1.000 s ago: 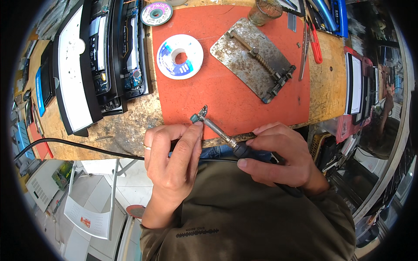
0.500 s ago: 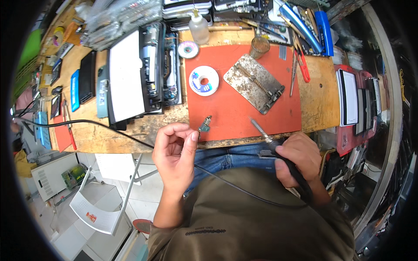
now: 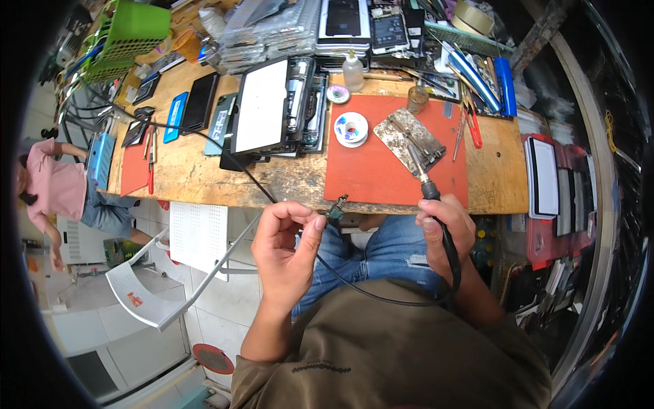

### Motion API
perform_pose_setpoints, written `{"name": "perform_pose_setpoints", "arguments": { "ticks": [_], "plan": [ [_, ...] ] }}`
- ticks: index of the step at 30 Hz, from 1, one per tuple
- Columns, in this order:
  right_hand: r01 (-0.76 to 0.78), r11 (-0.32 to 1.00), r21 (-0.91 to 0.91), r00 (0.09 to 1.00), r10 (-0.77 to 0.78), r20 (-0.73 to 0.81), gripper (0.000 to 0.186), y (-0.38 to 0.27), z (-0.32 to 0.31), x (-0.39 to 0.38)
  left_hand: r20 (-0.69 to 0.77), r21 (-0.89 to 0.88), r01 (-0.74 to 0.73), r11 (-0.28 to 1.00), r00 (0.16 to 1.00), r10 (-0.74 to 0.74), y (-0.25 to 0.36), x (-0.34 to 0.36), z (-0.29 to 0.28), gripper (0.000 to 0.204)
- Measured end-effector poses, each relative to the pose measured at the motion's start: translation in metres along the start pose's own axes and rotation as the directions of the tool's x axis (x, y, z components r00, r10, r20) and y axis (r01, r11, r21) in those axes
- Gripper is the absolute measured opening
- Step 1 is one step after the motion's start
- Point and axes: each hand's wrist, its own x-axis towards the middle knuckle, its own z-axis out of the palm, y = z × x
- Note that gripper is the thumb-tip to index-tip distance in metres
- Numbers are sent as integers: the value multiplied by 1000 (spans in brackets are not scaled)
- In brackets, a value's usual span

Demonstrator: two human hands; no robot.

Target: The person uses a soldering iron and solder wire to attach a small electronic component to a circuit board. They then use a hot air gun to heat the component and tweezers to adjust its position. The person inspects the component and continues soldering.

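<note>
1. Head view: the left hand (image 3: 289,247) has thumb and finger pinched together on the part (image 3: 336,210), gripping its lower end; the part juts out at the table's (image 3: 272,183) front edge.
2. Right hand (image 3: 446,228): fingers wrapped around the iron (image 3: 429,189).
3. From the iron, the part lies to the left, well apart. The part's long axis slants up and rightward; the iron's shaft slants up and slightly leftward, its tip in line with the holder (image 3: 394,129). Whether the tip touches the holder I cannot tell. The left hand is nearer the part.
4. Materials: the part is small, green and metallic; the iron has a slim metal shaft and black grip; the holder is a stained metal plate; the mat (image 3: 361,174) is flat and orange-red; the table is worn wood.
</note>
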Motion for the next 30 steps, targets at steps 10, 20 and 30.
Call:
{"name": "perform_pose_setpoints", "arguments": {
  "ticks": [10,20,30],
  "plan": [
    [149,979,140,989,-148,-19,34,4,1,10,-66,179,62,982,997,-51,-52,24,9,16],
    [73,989,128,994,-83,71,41,20,34,19,-37,530,84,844,996,-76,-64,31,6,7],
    [-28,982,185,982,-7,190,37,15,29,28,4,548,57,834,998,-70,-52,42,8,8]
  ]
}}
